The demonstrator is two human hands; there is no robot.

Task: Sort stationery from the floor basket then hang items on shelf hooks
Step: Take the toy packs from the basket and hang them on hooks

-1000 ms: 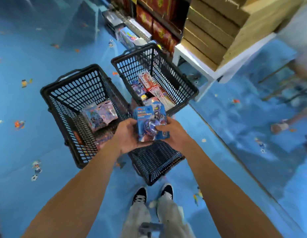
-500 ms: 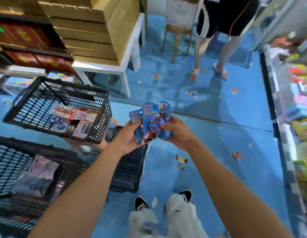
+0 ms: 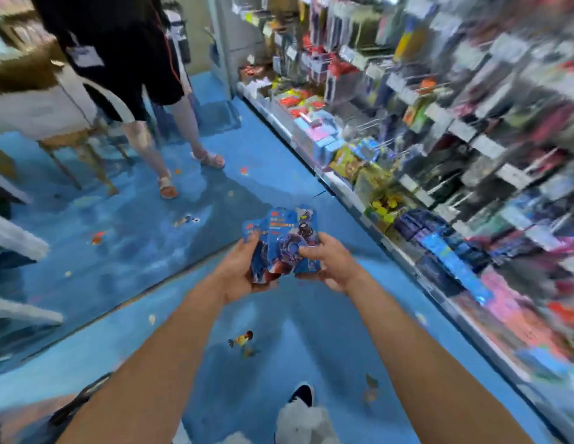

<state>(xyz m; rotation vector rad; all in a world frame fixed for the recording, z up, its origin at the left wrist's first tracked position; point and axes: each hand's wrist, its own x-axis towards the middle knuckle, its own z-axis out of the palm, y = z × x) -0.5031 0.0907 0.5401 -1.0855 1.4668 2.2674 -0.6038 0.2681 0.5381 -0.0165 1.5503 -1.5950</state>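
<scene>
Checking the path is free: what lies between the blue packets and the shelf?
In the head view, only bare blue floor separates the blue packets from the shelf.

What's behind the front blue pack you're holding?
More blue packs fan out behind the front blue pack, top corners showing at its left. The left hand and right hand grip the stack. The front one and both hands cover the rest; count unclear.

Blue was seen nearly everywhere.
The card packets (image 3: 284, 245) were printed blue, with a purple disc and a red patch; the floor (image 3: 125, 238) was coloured blue and dotted with orange motifs. Pink, red and yellow goods were blurred on the shelf (image 3: 417, 270); a black garment (image 3: 119, 43) was crossed by a thin red line.
</scene>
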